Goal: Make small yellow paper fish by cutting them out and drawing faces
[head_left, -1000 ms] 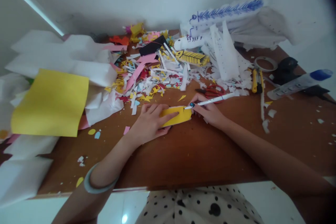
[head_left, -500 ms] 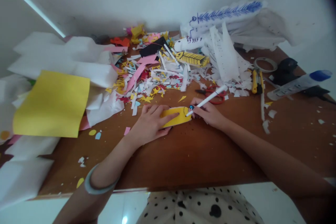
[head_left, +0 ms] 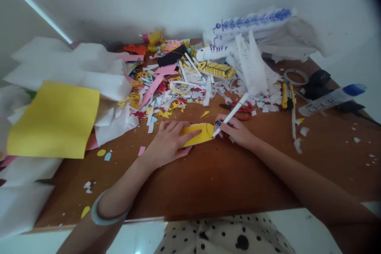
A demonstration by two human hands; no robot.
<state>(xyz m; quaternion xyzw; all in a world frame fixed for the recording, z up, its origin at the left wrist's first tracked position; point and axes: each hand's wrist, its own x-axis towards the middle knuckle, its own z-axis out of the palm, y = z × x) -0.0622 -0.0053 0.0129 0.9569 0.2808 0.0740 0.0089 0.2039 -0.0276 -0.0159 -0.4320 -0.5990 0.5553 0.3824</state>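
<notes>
Your left hand (head_left: 169,141) is flat, fingers spread, pressing down on a small yellow paper cutout (head_left: 199,134) on the wooden table (head_left: 226,174). Your right hand (head_left: 236,129) is closed around a white marker (head_left: 231,113), tip touching the cutout's right edge, barrel tilted up toward 1 o'clock. A curved dark line shows on the cutout near the tip. The cutout sits at table centre, just beyond 12 o'clock of your torso, between both hands.

Bracelet (head_left: 104,216) on your left wrist.

Around it:
- Red-handled scissors (head_left: 241,110) at 1 o'clock of the cutout, just behind the marker.
- Pile of mixed paper scraps (head_left: 172,87) at 11 to 12 o'clock, white, pink, yellow, red.
- Yellow striped paper piece (head_left: 216,69) at 12 o'clock, further back.
- Large yellow sheet (head_left: 55,119) at 9 o'clock, lying on white folded paper (head_left: 74,67).
- White paper with blue pen drawing (head_left: 253,19) at 1 o'clock, against the wall.
- Yellow utility knife (head_left: 285,95) at 2 o'clock, tape roll (head_left: 294,76) behind it.
- Clear tube with blue cap (head_left: 331,99) at 2 to 3 o'clock, well apart, beside a black object (head_left: 320,79) I can't identify.
</notes>
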